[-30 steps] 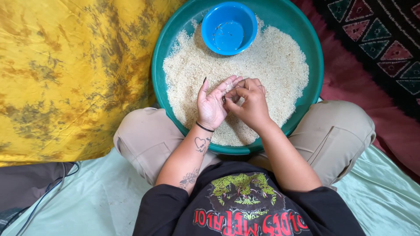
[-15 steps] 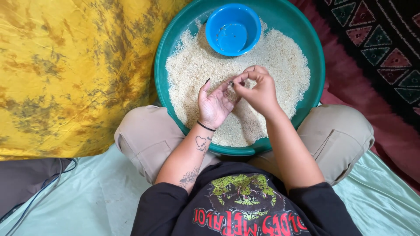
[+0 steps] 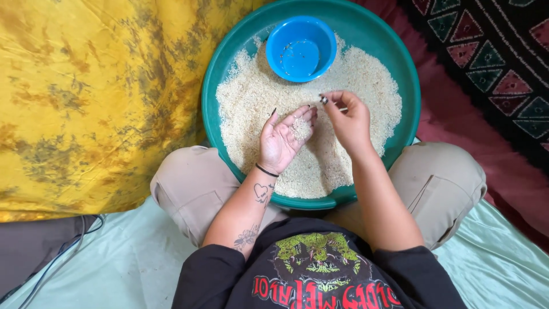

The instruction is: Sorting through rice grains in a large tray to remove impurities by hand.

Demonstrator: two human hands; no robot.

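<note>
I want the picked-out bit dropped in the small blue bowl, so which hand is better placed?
Probably the right hand: its fingertips pinch a small dark bit just below the blue bowl. The left hand lies palm up, cupping rice.

A wide green basin filled with rice is seen resting against the knees of a seated person. A small blue bowl is set on the rice at the far side. The left hand is held palm up over the rice, with a few grains cupped in it. The right hand is raised just beside it, its fingertips pinched together on something small. A yellow cloth is spread to the left.
</note>
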